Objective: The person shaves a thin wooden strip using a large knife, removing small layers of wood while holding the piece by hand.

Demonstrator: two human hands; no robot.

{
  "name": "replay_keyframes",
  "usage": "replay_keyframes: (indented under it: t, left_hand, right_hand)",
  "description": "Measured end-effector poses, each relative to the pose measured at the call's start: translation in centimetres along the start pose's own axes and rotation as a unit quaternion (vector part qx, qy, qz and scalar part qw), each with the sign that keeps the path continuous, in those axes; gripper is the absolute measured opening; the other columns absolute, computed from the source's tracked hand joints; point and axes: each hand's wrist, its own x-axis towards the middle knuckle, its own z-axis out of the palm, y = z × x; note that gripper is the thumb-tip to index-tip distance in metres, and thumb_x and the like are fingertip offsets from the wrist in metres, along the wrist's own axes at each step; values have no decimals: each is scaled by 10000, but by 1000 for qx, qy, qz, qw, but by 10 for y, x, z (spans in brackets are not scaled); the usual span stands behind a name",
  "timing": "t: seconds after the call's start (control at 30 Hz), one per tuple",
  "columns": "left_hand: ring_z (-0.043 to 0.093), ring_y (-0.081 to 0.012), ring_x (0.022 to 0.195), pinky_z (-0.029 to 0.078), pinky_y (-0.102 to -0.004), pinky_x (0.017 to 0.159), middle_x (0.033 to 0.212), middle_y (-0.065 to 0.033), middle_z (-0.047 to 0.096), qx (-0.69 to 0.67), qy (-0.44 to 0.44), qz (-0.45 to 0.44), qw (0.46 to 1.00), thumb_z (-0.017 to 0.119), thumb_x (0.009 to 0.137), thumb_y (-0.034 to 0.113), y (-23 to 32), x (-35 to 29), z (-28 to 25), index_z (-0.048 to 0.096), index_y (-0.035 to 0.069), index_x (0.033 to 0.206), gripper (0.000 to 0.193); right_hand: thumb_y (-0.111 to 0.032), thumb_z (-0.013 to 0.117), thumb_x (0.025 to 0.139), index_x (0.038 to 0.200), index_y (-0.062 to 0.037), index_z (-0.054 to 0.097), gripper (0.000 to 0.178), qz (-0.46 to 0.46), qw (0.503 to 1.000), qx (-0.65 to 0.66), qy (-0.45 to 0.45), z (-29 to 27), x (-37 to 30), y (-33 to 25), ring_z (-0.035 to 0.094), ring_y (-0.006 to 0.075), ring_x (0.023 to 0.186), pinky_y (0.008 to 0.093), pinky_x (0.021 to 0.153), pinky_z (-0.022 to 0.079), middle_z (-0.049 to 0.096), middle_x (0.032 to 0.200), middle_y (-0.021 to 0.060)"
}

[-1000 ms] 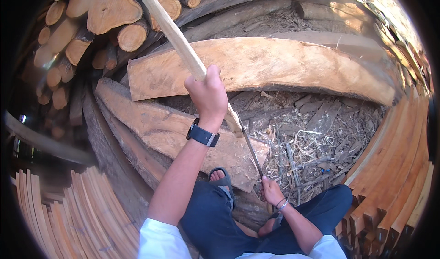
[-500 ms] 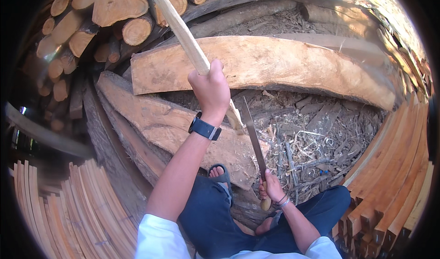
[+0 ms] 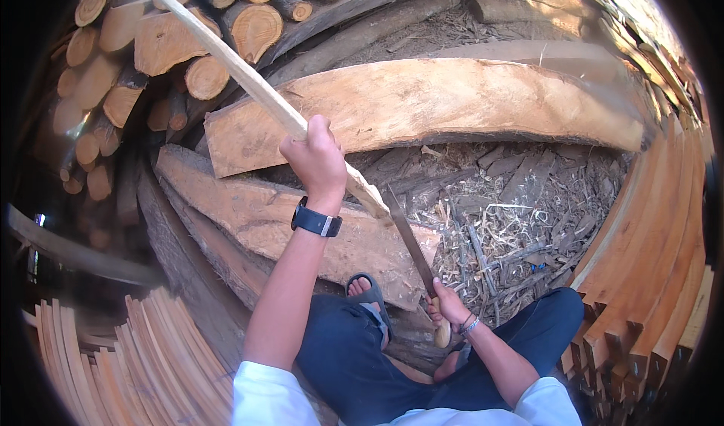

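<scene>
A long pale wooden stick (image 3: pixel 240 67) slants from the far left down toward the middle of the view. My left hand (image 3: pixel 317 160) is wrapped round its lower part, with the rough, chipped end (image 3: pixel 371 198) sticking out below my fist. A long-bladed knife (image 3: pixel 412 239) with a wooden handle is in my right hand (image 3: pixel 449 310), closed round that handle. Its blade points up and away, and the tip region lies right beside the chipped end; whether they touch I cannot tell. Beneath the stick's end lies a broad flat plank (image 3: pixel 302 222).
A thick curved slab (image 3: pixel 422 101) lies beyond my hands. Cut logs (image 3: pixel 207 77) are stacked at the far left. Sawn strips stand at the near left (image 3: pixel 162 343), and curved boards (image 3: pixel 641 275) pile up at the right. Shavings and bark (image 3: pixel 513 222) cover the ground.
My left hand has come down and to the left, tilting the stick further left. The chipped end now sits lower, next to the knife blade. The blade leans more to the left.
</scene>
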Motion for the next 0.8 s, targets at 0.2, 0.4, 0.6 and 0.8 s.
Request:
replay_keyframes:
  t: [0.2,0.4,0.6,0.8]
  left_hand:
    - [263,-72,356,211,-265,352,450,17,319,-52,4,-29,998,480,815,63,2,7,-21,325,85,506,347]
    - [237,-70,358,198,-263,361,453,27,288,-59,-13,-21,998,468,817,58,0,-1,-8,298,101,516,349]
    - [226,-78,359,195,-268,374,451,31,261,-48,15,-26,998,469,815,78,3,-1,-17,282,120,527,346]
    - [199,-95,382,240,-282,414,447,16,250,-38,35,-44,998,450,826,103,8,7,-28,248,137,537,355]
  right_hand:
    - [-524,284,984,789,-48,444,539,-224,973,-59,15,17,-27,-45,390,100,387,256,367,346,414,543,16]
    - [-475,319,978,725,39,565,623,-223,829,-462,223,-5,1,12,596,347,569,419,564,483,577,617,209]
    - [-540,352,950,756,43,592,660,-108,879,-432,169,-6,2,2,614,338,541,451,594,496,594,622,219]
    - [-604,360,932,768,-85,437,550,47,998,36,3,-5,-3,-19,327,70,384,251,363,338,386,554,-22]
